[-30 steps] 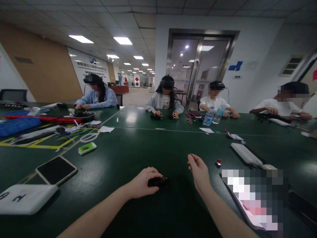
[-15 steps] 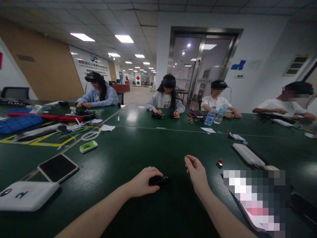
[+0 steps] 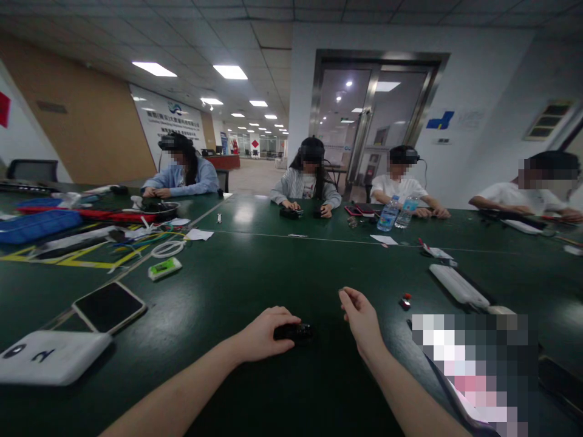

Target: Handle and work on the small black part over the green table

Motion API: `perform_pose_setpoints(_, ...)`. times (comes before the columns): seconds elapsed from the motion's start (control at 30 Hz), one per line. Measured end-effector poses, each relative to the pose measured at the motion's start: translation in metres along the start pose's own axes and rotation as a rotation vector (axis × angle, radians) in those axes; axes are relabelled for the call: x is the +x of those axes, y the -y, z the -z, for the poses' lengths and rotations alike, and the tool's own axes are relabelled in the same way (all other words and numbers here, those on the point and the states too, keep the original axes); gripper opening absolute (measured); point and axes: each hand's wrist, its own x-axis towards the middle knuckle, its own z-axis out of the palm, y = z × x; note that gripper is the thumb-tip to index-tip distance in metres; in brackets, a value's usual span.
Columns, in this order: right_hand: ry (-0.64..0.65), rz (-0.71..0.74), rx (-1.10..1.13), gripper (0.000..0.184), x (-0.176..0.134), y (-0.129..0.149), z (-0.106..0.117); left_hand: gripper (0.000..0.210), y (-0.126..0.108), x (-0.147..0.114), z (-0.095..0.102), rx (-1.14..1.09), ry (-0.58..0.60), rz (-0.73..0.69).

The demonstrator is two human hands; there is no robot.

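Note:
Low on the dark green table (image 3: 255,273), my left hand (image 3: 271,332) is wrapped around the near end of a small, glossy black object (image 3: 295,332). Its far end sticks out past my fingers, and I cannot tell exactly what it is. Farther right, my right hand (image 3: 359,317) is raised just over the tabletop, thumb and forefinger pinched together. Something tiny may show at those fingertips, too small to name. To the right of that hand lies a little red and silver piece (image 3: 405,301).
At left are a white box-shaped device (image 3: 54,358), a phone (image 3: 110,306), a green-and-white item (image 3: 164,268), a coiled white cable (image 3: 167,249) and a blue tray (image 3: 40,226). White elongated devices (image 3: 458,285) and bottles (image 3: 388,213) stand right. Several people sit opposite.
The camera view has shifted slightly, so the surroundings sit a little farther right. Both hands keep nearly the same pose and place.

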Motion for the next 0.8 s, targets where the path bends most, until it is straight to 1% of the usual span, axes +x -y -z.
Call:
perform_pose_setpoints(0.23,0.035,-0.053,-0.047,0.043,-0.001,0.004,0.002,0.042,-0.002,-0.001,0.001,-0.014,-0.022,-0.007)
perform_pose_setpoints(0.6,0.060,-0.023,-0.064,0.044,0.004,-0.007,0.000,0.045,0.000,-0.001,0.001,-0.016,-0.011,0.001)
perform_pose_setpoints(0.7,0.094,0.036,-0.097,0.040,0.000,-0.003,0.000,0.045,0.001,-0.001,0.001,-0.015,-0.012,0.003)
perform_pose_setpoints(0.8,0.165,0.170,-0.159,0.033,-0.008,0.004,-0.003,0.046,0.003,-0.001,0.000,-0.015,-0.011,0.009)
